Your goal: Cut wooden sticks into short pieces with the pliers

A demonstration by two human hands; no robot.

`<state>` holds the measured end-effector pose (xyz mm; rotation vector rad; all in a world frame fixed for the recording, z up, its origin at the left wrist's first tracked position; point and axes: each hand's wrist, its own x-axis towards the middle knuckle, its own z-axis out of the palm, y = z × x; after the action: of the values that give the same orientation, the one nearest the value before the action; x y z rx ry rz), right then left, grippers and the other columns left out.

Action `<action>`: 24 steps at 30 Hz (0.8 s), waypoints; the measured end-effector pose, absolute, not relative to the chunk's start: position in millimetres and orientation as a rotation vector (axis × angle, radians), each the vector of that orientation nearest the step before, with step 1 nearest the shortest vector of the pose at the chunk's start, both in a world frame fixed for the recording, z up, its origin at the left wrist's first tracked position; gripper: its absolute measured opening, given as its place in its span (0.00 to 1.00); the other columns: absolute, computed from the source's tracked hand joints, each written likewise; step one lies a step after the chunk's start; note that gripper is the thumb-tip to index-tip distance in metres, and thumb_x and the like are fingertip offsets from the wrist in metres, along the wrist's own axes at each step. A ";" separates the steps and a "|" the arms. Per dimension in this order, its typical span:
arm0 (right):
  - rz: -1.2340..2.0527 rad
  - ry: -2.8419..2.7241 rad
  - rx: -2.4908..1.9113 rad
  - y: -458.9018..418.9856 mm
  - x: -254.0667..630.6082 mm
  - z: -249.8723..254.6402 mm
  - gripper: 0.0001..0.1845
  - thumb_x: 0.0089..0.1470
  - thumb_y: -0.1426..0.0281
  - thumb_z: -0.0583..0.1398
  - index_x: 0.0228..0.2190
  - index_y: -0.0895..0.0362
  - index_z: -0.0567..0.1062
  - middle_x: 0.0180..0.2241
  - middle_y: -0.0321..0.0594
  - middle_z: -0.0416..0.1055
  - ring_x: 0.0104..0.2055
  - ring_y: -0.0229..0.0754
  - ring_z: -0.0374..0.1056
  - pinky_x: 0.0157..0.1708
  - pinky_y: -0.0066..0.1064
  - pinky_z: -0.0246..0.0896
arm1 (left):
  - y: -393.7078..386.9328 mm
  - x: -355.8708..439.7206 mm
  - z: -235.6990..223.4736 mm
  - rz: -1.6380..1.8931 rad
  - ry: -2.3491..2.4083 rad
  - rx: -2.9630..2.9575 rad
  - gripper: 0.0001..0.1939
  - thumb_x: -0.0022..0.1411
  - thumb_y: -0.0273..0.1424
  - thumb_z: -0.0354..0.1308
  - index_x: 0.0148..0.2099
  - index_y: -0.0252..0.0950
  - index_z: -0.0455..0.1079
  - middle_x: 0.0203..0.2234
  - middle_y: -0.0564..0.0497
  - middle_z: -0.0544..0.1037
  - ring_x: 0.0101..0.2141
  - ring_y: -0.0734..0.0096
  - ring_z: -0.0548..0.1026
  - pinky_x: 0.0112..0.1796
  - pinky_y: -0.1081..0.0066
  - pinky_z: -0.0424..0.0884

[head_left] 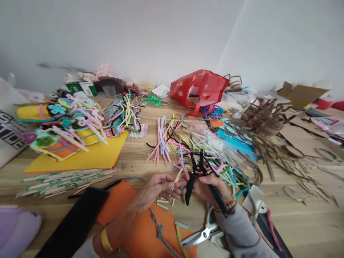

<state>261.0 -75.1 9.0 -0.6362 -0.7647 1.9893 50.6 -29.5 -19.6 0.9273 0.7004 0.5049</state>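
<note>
My left hand [162,185] pinches a short pale wooden stick [177,175] above the table. Beside it, my right hand [208,188] grips wire strippers [198,169] with dark green handles, their black jaws pointing away from me and spread apart. Fingertips of my right hand come close to the stick; whether they touch it I cannot tell. Short cut stick pieces [162,204] lie beneath my hands, by an orange sheet [153,233]. Silver scissors [202,234] with light handles rest open below my right wrist.
Cut pipe cleaners [215,157] are heaped beyond my hands. Wrapped chopsticks [67,182] and pipe-cleaner flower baskets [67,129] occupy the left. A red bag [199,87] stands at the back. Brown woven strips [264,118] and loose sticks [309,179] lie right; a black case [75,222] sits front left.
</note>
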 end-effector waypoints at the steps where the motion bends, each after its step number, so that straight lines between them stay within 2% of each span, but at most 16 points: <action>1: 1.991 -0.766 -0.644 -74.9 260.9 8.9 0.19 0.46 0.63 0.60 0.40 0.60 0.74 0.37 0.50 0.75 0.45 0.53 0.70 0.50 0.48 0.59 | -29.1 50.0 -19.1 0.503 0.697 0.940 0.17 0.53 0.39 0.65 0.39 0.33 0.69 0.33 0.43 0.82 0.33 0.61 0.81 0.38 0.65 0.73; 7: 2.011 -0.772 -0.663 -73.1 260.1 9.8 0.20 0.45 0.63 0.60 0.40 0.60 0.73 0.37 0.50 0.75 0.45 0.54 0.70 0.50 0.48 0.58 | -28.4 48.6 -14.2 0.510 0.693 0.982 0.15 0.53 0.39 0.65 0.38 0.35 0.68 0.33 0.45 0.82 0.31 0.62 0.80 0.37 0.65 0.74; 13: 2.002 -0.749 -0.695 -74.8 260.1 7.1 0.18 0.45 0.63 0.60 0.39 0.59 0.73 0.37 0.49 0.75 0.46 0.54 0.69 0.48 0.46 0.60 | -29.5 47.5 -10.6 0.504 0.707 1.013 0.13 0.55 0.38 0.64 0.37 0.35 0.68 0.33 0.45 0.81 0.35 0.61 0.80 0.38 0.65 0.74; 18: 2.010 -0.725 -0.665 -75.1 260.3 3.0 0.17 0.45 0.64 0.59 0.38 0.59 0.73 0.37 0.49 0.75 0.46 0.54 0.69 0.48 0.46 0.61 | -28.6 47.4 -14.8 0.495 0.652 1.026 0.16 0.56 0.41 0.63 0.37 0.34 0.67 0.35 0.42 0.81 0.35 0.60 0.80 0.38 0.62 0.74; 24: 2.030 -0.740 -0.646 -73.3 259.7 5.4 0.18 0.45 0.63 0.60 0.39 0.59 0.72 0.38 0.49 0.74 0.46 0.54 0.69 0.50 0.47 0.60 | -28.7 47.8 -15.0 0.471 0.683 1.050 0.15 0.56 0.42 0.62 0.36 0.36 0.66 0.35 0.43 0.81 0.34 0.61 0.80 0.35 0.66 0.73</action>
<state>259.7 -73.3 5.4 -0.6463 -0.7402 2.0298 47.8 -28.7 -15.0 1.0500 0.6826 0.4712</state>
